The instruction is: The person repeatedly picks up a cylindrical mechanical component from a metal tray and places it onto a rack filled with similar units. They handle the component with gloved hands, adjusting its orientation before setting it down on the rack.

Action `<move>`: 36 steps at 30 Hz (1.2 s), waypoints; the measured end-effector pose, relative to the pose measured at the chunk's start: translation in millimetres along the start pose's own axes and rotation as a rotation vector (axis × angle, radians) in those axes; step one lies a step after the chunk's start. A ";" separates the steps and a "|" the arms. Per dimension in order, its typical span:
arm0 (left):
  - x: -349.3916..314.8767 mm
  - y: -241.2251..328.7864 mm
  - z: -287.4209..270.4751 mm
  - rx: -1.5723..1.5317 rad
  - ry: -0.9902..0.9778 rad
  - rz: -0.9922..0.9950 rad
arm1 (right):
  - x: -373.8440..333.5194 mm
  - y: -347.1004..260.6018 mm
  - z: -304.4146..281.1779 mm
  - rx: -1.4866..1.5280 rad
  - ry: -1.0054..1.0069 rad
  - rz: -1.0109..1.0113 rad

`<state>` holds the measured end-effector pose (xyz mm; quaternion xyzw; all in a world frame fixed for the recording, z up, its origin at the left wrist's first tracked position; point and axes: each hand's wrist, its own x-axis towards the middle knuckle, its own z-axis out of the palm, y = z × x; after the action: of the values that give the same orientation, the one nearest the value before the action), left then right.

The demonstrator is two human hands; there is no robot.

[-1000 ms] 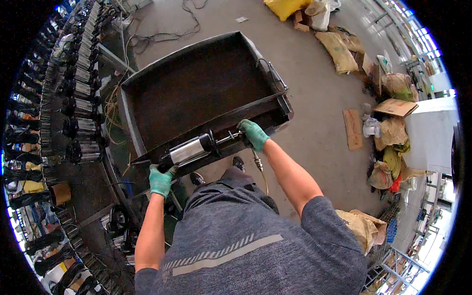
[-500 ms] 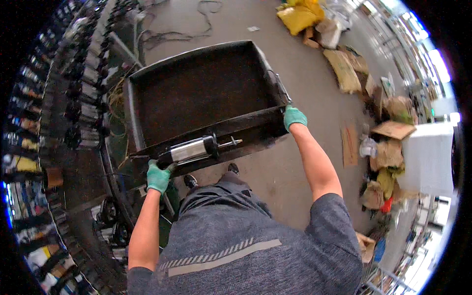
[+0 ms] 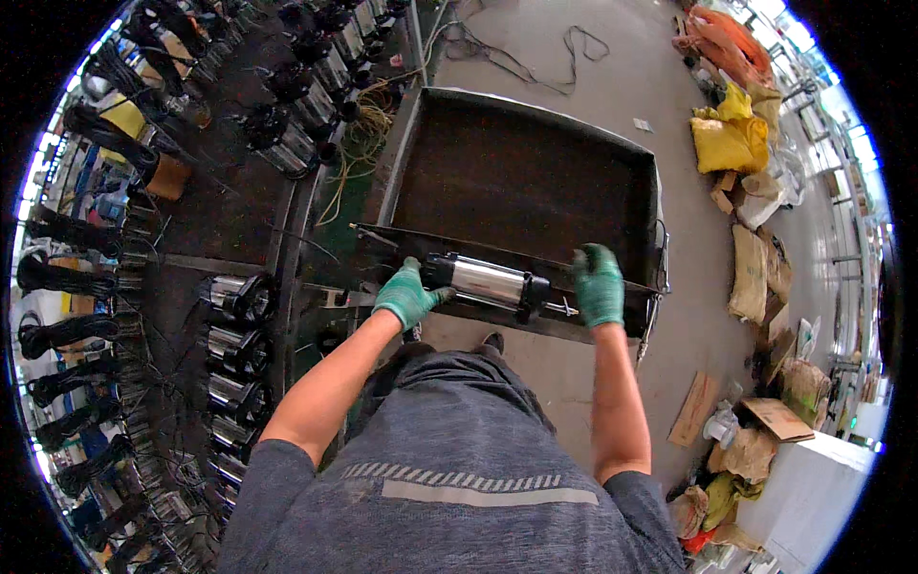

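Note:
A silver cylindrical motor point(image 3: 486, 279) with black ends and a thin shaft lies on the front ledge of a dark open-topped metal box point(image 3: 535, 103). My left hand point(image 3: 406, 295), in a green glove, is at the motor's left end with thumb and fingers apart. Whether it touches the black end cap I cannot tell. My right hand point(image 3: 601, 289), also gloved in green, hovers over the ledge just past the shaft's tip. It is slightly blurred, its fingers loosely bent with nothing visible in them.
To my left, several similar motors point(image 3: 239, 349) line a dark bench point(image 3: 206, 225). Pale cord point(image 3: 368, 120) is heaped beside the box. A black cable point(image 3: 521, 72) lies on the far floor. Yellow sacks point(image 3: 732, 139), cardboard point(image 3: 693, 409) and a white box point(image 3: 808, 493) stand along the right.
My right hand has let go of the box's right corner and moved in toward the shaft. My left hand has left the ledge's left end for the motor. The view has turned.

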<state>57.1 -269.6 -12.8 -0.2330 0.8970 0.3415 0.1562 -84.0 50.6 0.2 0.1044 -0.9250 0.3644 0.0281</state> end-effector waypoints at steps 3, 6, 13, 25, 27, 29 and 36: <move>16.6 -17.5 -25.1 -0.014 0.068 0.053 | -11.7 -55.7 45.6 -0.014 -0.107 -0.032; 53.8 -79.1 -38.0 -0.151 0.456 0.043 | -16.7 -75.1 60.5 -0.229 -0.141 -0.121; 95.9 -110.4 -72.6 -0.542 0.271 -0.243 | -15.2 -72.6 61.6 -0.270 -0.140 -0.084; 105.5 -164.1 -63.9 -0.372 0.113 0.045 | -15.9 -75.2 64.7 -0.321 -0.130 -0.057; 105.4 -163.9 -64.8 -0.442 0.081 0.013 | -15.3 -76.3 64.2 -0.325 -0.134 -0.051; 110.0 -174.1 -60.5 -0.481 0.114 0.055 | -13.3 -78.7 65.6 -0.327 -0.131 -0.055; 106.5 -167.6 -54.0 -0.603 -0.001 0.082 | -7.1 -70.0 68.4 -0.324 -0.159 -0.045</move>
<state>48.8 -450.1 -111.3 -0.2322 0.7639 0.5985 0.0664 -60.4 -44.6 -4.2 0.1477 -0.9683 0.2006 -0.0205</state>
